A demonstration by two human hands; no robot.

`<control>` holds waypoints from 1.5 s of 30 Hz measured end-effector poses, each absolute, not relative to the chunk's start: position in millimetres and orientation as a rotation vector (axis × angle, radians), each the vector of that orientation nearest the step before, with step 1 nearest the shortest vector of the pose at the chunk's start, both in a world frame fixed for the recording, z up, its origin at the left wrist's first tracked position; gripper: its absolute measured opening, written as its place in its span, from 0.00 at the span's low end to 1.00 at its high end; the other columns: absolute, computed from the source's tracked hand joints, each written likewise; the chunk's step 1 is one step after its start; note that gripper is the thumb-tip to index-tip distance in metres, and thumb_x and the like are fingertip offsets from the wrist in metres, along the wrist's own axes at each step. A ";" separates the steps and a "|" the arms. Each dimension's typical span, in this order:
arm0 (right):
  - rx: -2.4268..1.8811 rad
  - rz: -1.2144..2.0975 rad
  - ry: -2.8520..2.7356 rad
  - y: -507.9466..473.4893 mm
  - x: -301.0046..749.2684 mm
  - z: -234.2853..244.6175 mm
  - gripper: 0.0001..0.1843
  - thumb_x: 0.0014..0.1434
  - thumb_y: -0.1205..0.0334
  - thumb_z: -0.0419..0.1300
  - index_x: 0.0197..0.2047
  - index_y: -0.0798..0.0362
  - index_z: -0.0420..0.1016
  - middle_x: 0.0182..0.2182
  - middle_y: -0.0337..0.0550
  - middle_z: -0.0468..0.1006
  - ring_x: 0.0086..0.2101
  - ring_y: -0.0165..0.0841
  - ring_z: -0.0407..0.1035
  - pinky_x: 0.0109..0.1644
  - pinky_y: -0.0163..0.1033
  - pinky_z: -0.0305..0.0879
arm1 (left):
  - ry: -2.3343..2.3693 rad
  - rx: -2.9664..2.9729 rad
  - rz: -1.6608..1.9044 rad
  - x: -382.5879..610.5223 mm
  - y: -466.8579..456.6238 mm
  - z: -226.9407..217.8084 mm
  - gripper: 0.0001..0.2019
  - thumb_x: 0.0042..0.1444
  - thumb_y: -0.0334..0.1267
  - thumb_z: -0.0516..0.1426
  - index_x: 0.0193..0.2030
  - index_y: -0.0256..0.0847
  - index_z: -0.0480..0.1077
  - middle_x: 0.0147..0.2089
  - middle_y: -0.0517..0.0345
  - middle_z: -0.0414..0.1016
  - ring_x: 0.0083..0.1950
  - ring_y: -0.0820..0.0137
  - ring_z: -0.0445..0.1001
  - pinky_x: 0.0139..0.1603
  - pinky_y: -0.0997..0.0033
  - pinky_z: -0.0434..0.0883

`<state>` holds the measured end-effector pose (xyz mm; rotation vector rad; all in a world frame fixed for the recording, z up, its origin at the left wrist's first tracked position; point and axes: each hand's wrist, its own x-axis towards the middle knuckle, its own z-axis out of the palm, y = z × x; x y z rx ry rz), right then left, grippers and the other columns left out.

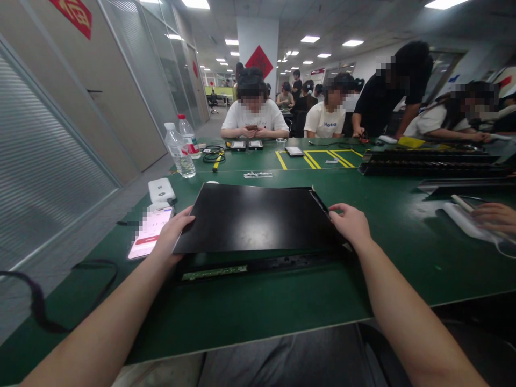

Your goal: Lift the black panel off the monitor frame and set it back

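Note:
A black, glossy flat screen panel [258, 220] lies tilted over a black frame [298, 262] on the green table. My left hand [177, 231] grips the panel's left edge, thumb on top and fingers underneath. At the right edge, my right hand [350, 223] is closed with thumb and fingers on the side; whether it holds the panel alone or the frame too, I cannot tell. A strip of green circuit board [215, 272] shows in the frame below the panel's near edge. The panel covers most of the frame.
Left of the panel lie a lit phone [151, 232] and a white device [161, 190], with water bottles [180, 150] behind. Black metal frames [435, 163] are stacked at right. A co-worker's hand [495, 217] rests by a white object. A strap [38, 303] hangs at left.

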<state>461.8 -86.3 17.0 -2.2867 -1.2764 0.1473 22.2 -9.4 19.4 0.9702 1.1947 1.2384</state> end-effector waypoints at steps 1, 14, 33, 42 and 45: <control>-2.293 0.144 -1.282 -86.4 462.1 17.0 0.17 0.58 0.55 0.57 0.46 0.47 0.83 0.31 0.41 0.83 0.35 0.39 0.75 0.36 0.40 0.63 | 1.195 0.975 1.228 22.3 -9.6 18.9 0.28 0.46 0.31 0.63 0.57 0.36 0.77 0.34 0.55 0.84 0.24 0.72 0.75 0.23 0.79 0.69; -2.318 0.074 -1.333 -86.9 462.5 15.9 0.18 0.57 0.54 0.55 0.46 0.45 0.83 0.35 0.42 0.83 0.36 0.40 0.75 0.37 0.41 0.63 | 1.191 0.985 1.270 26.6 -10.7 19.6 0.26 0.47 0.32 0.63 0.57 0.36 0.78 0.35 0.54 0.85 0.31 0.66 0.81 0.27 0.77 0.73; -2.454 -0.021 -1.545 -91.9 444.7 24.6 0.22 0.62 0.52 0.53 0.51 0.45 0.83 0.39 0.47 0.84 0.39 0.43 0.76 0.38 0.41 0.67 | 1.238 0.939 1.201 32.0 -18.3 31.3 0.24 0.49 0.27 0.61 0.56 0.34 0.78 0.34 0.52 0.84 0.22 0.70 0.76 0.23 0.76 0.71; -2.459 -0.019 -1.564 -93.2 444.0 27.4 0.22 0.62 0.52 0.52 0.51 0.45 0.84 0.41 0.47 0.84 0.40 0.43 0.76 0.39 0.42 0.67 | 1.265 0.969 1.221 30.4 -12.7 19.7 0.24 0.51 0.29 0.60 0.56 0.35 0.78 0.33 0.54 0.84 0.23 0.69 0.77 0.24 0.76 0.72; -2.456 -0.020 -1.568 -93.1 444.7 26.6 0.22 0.62 0.52 0.52 0.50 0.44 0.84 0.41 0.46 0.84 0.40 0.43 0.76 0.39 0.42 0.67 | 1.274 0.953 1.226 32.2 -14.2 22.4 0.23 0.51 0.28 0.60 0.56 0.35 0.78 0.32 0.55 0.84 0.22 0.71 0.75 0.24 0.76 0.72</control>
